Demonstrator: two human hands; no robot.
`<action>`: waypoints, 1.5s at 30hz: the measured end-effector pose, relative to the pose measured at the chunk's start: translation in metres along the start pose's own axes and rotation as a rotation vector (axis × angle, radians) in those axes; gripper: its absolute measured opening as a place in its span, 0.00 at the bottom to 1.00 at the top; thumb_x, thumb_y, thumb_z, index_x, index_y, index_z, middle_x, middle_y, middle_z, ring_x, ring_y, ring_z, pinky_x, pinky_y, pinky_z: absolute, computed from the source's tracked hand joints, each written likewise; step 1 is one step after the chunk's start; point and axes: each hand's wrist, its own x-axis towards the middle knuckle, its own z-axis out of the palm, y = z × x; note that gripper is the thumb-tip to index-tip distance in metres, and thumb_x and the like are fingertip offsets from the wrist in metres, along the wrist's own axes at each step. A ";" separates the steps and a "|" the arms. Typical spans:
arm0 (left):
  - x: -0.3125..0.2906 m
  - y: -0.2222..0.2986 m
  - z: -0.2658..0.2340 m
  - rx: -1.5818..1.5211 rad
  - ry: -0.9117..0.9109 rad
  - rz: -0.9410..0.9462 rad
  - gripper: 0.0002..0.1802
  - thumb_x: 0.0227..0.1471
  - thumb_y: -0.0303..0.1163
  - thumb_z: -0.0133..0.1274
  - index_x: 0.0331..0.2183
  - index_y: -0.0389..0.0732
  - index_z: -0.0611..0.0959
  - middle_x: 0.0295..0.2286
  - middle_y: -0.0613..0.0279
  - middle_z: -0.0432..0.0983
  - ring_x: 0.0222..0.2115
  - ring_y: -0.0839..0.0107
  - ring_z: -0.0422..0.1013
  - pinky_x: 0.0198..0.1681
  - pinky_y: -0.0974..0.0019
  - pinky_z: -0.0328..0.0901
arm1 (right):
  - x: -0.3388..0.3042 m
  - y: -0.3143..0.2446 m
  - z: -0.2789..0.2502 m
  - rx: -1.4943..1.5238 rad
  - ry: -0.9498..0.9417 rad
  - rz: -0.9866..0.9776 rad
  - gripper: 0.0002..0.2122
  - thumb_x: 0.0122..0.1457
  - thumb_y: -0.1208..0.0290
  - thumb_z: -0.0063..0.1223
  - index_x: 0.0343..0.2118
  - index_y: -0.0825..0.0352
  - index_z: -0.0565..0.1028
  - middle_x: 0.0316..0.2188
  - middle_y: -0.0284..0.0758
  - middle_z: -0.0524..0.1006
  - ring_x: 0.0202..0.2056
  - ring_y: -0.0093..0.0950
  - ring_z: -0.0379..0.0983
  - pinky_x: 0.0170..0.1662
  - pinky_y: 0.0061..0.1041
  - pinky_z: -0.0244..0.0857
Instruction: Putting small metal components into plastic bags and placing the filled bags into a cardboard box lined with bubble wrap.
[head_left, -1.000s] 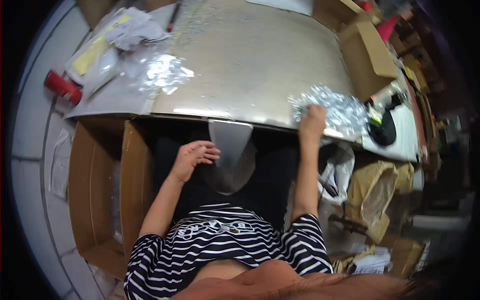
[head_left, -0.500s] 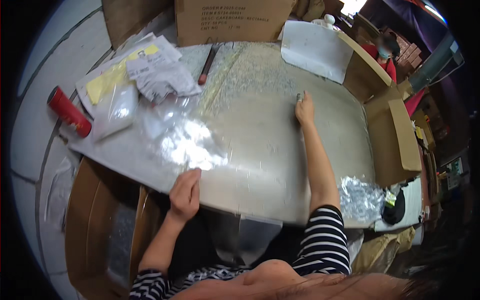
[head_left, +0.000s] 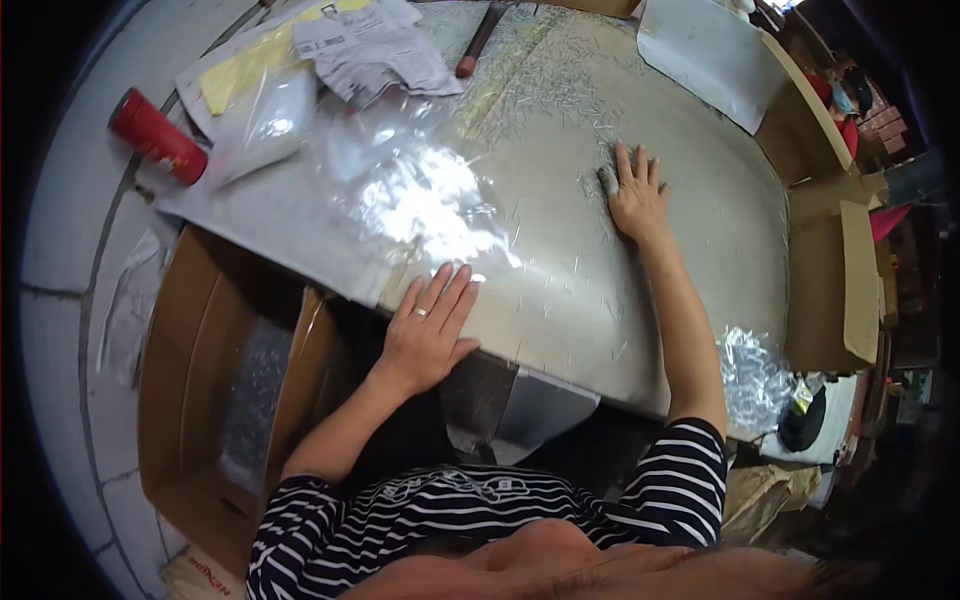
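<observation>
My left hand [head_left: 430,332] lies flat at the near edge of the metal-coloured tabletop [head_left: 570,270], its fingers stretched out and a ring on one of them. Beside its fingertips is a shiny clear plastic bag [head_left: 430,205]. Farther off to the right, my right hand [head_left: 640,196] rests on the table with its fingers spread and something dark around the thumb. Small clear slivers [head_left: 560,95] are strewn thickly beyond this hand, and more are scattered thinly over the tabletop. I cannot make out what they are. Neither hand holds anything.
A red cylindrical flask [head_left: 158,137] and bagged papers [head_left: 375,45] lie at the left. A dark-handled tool [head_left: 482,40] lies at the back. An open carton [head_left: 185,400] stands below the left edge. Cardboard flaps [head_left: 825,290] and crumpled clear plastic [head_left: 752,380] border the right. A person in red [head_left: 848,130] is beyond.
My right hand has opened from a closed, upright pose and spread on the table. My left hand has opened from a fist to lie flat. The view has tilted down toward me.
</observation>
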 end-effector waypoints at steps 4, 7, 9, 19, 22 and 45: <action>-0.028 0.002 0.025 -0.077 0.213 0.119 0.28 0.51 0.36 0.53 0.54 0.39 0.72 0.55 0.55 0.65 0.57 0.57 0.59 0.59 0.55 0.53 | -0.078 -0.007 0.002 0.182 0.105 -0.050 0.28 0.66 0.57 0.39 0.67 0.57 0.50 0.66 0.50 0.52 0.66 0.52 0.44 0.66 0.49 0.41; -0.024 0.020 0.024 -0.300 0.504 0.167 0.17 0.42 0.18 0.59 0.38 0.40 0.81 0.37 0.60 0.74 0.39 0.60 0.69 0.44 0.59 0.64 | -0.116 0.007 0.013 0.350 0.197 -0.133 0.26 0.61 0.70 0.47 0.62 0.69 0.58 0.63 0.50 0.58 0.65 0.45 0.51 0.65 0.37 0.49; -0.024 0.019 0.019 -0.382 0.529 0.107 0.08 0.46 0.19 0.57 0.32 0.38 0.81 0.31 0.60 0.74 0.33 0.60 0.70 0.41 0.60 0.64 | -0.145 -0.004 -0.012 0.470 0.202 -0.097 0.24 0.61 0.70 0.48 0.60 0.69 0.62 0.62 0.50 0.60 0.63 0.45 0.54 0.64 0.37 0.51; -0.050 0.110 -0.005 -0.863 0.155 -0.144 0.04 0.53 0.20 0.53 0.33 0.33 0.81 0.27 0.62 0.76 0.28 0.77 0.73 0.32 0.72 0.67 | -0.328 -0.091 -0.063 1.178 0.118 -0.073 0.13 0.54 0.76 0.56 0.44 0.69 0.76 0.36 0.43 0.80 0.37 0.36 0.78 0.40 0.30 0.70; -0.078 0.097 0.010 -1.118 -0.046 -0.339 0.04 0.51 0.19 0.53 0.31 0.33 0.82 0.27 0.65 0.77 0.25 0.81 0.70 0.27 0.78 0.65 | -0.353 -0.090 -0.038 1.399 0.070 -0.157 0.10 0.54 0.79 0.56 0.40 0.69 0.78 0.29 0.36 0.80 0.29 0.22 0.74 0.34 0.25 0.69; -0.112 0.102 0.108 -1.810 -0.224 -0.696 0.21 0.52 0.35 0.60 0.44 0.31 0.80 0.37 0.57 0.80 0.36 0.72 0.75 0.42 0.72 0.69 | -0.257 -0.050 -0.019 0.353 0.277 -0.214 0.21 0.60 0.72 0.47 0.56 0.72 0.65 0.61 0.53 0.60 0.62 0.52 0.54 0.63 0.44 0.50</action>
